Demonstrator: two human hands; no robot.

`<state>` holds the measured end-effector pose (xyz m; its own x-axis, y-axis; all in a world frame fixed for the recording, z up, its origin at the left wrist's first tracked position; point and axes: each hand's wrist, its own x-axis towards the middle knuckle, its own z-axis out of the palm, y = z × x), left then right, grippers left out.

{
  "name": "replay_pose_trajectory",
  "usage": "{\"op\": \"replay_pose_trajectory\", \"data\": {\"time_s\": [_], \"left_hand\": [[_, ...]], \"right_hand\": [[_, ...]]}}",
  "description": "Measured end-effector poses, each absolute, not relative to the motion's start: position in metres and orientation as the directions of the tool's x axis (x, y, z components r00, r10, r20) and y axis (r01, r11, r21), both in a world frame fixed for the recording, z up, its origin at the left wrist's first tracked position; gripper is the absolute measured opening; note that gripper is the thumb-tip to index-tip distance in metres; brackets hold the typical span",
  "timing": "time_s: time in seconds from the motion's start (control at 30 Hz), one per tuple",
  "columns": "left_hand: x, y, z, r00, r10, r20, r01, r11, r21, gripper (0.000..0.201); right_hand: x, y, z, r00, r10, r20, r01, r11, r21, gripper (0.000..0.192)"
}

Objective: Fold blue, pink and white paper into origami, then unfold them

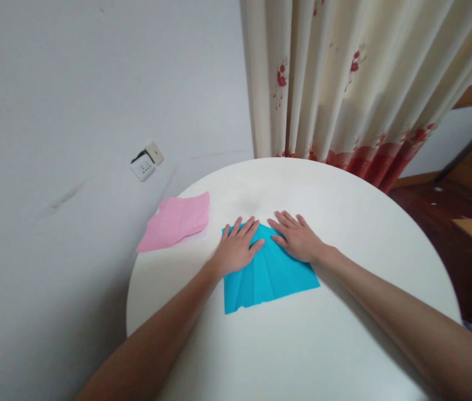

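Blue paper (269, 275) lies flat on the white round table (344, 334), roughly mid-table, a bit toward the far side. Several fold creases run fan-like across its near half. Far corners look folded inward to a point under the hands; exact fold shape is partly hidden.

Head view, the only one:
- Left hand (238, 248) is palm down on the paper's far-left part, fingers spread and flat, thumb angled toward the centre. Nothing gripped, just pressing on the sheet.
- Right hand (298, 238) is palm down on the far-right part, fingers extended and pointing far-left. Also flat, nothing pinched or held.
- The two hands sit just beside each other, thumbs near the paper's centreline, not touching as far as I can tell.
- Both forearms come in from the near edge of the table, bare.

Surroundings:
- Pink paper (176, 221) lies at the table's far-left edge, creased, partly overhanging the rim, well apart from the hands.
- Wall socket (147, 161) sits on the grey wall to the left.
- Cream curtain (344, 78) with red flower print hangs behind the table.
- Dark wood floor (436, 211) is to the right.
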<state>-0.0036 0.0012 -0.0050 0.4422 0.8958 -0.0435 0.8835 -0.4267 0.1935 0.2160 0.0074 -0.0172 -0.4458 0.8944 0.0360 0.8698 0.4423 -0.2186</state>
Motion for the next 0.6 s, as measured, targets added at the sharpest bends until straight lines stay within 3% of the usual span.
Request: {"op": "replay_pose_trajectory", "data": {"time_s": [0.17, 0.37, 0.6], "left_hand": [[-0.004, 0.003, -0.005, 0.423, 0.905, -0.045, 0.893, -0.408, 0.192, 0.074], [-0.003, 0.002, -0.004, 0.42, 0.906, -0.05, 0.893, -0.403, 0.201, 0.074], [-0.004, 0.001, -0.002, 0.432, 0.9, -0.051, 0.889, -0.416, 0.191, 0.068]], "right_hand": [[0.218, 0.008, -0.016, -0.414, 0.91, 0.012, 0.883, 0.405, -0.237, 0.062], [0.237, 0.012, -0.012, -0.263, 0.963, -0.065, 0.936, 0.239, -0.258, 0.064], [0.234, 0.019, -0.012, -0.105, 0.983, 0.15, 0.913, 0.155, -0.377, 0.052]]}}
